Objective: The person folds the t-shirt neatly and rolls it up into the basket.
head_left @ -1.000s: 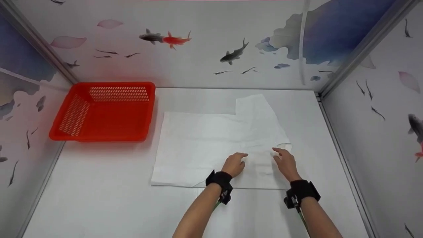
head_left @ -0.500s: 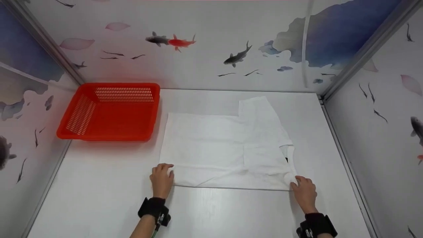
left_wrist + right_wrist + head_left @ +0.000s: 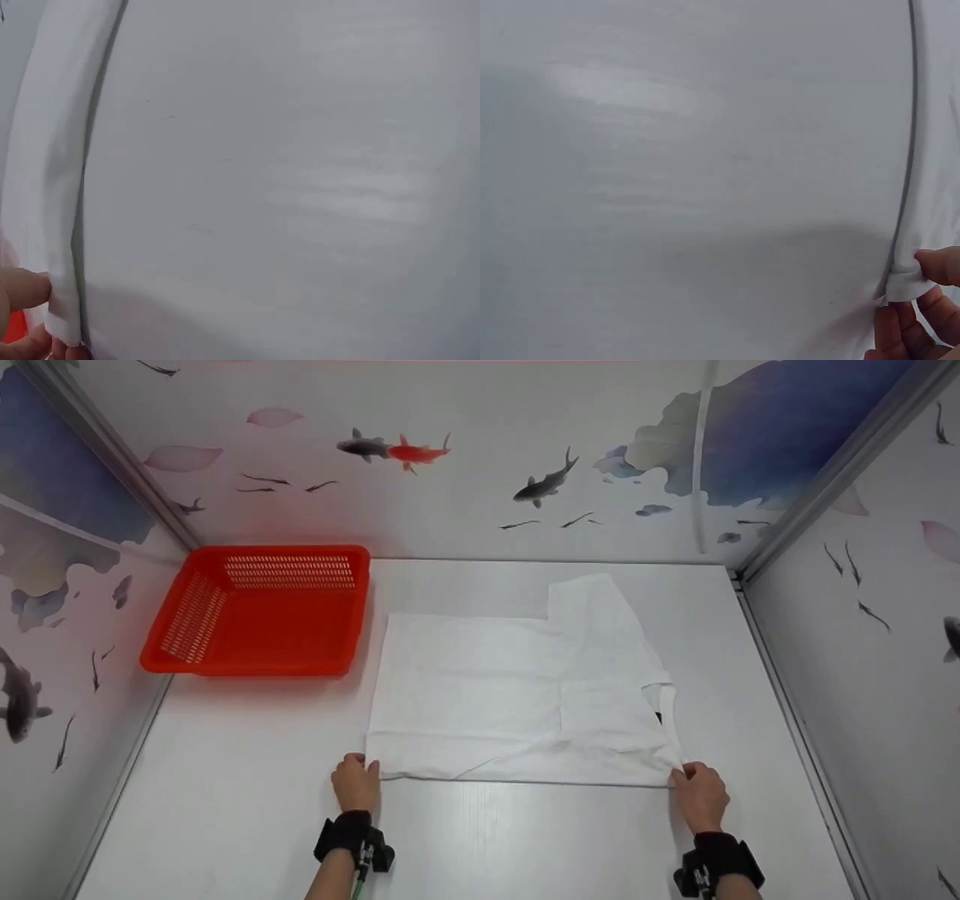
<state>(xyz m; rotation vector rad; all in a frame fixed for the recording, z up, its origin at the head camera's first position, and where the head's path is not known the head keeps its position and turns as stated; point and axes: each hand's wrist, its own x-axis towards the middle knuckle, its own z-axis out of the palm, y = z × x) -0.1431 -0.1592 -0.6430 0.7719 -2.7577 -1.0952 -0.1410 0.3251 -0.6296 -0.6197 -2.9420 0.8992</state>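
A white T-shirt [image 3: 472, 682] lies flat on the table, its near side folded in along a straight front edge. One sleeve [image 3: 589, 596] points to the back, and the neck opening [image 3: 660, 709] is at the right with a small dark label inside. My left hand [image 3: 355, 784] pinches the near left corner at the hem; in the left wrist view the thumb [image 3: 26, 289] lies on top of the cloth with fingertips beneath. At the near right corner, by the collar, my right hand [image 3: 701, 796] pinches the cloth, and the right wrist view shows thumb [image 3: 939, 265] and fingers gripping it.
A red plastic basket [image 3: 255, 669] with slotted sides stands at the back left of the white table [image 3: 510, 855]. Walls printed with fish and petals enclose the back [image 3: 465, 517] and both sides. Black bands with small cameras sit on both wrists.
Both hands have moved apart from over the shirt's near right part to its two front corners and now grip them. The near collar edge has been drawn toward the front, so the neck opening shows.
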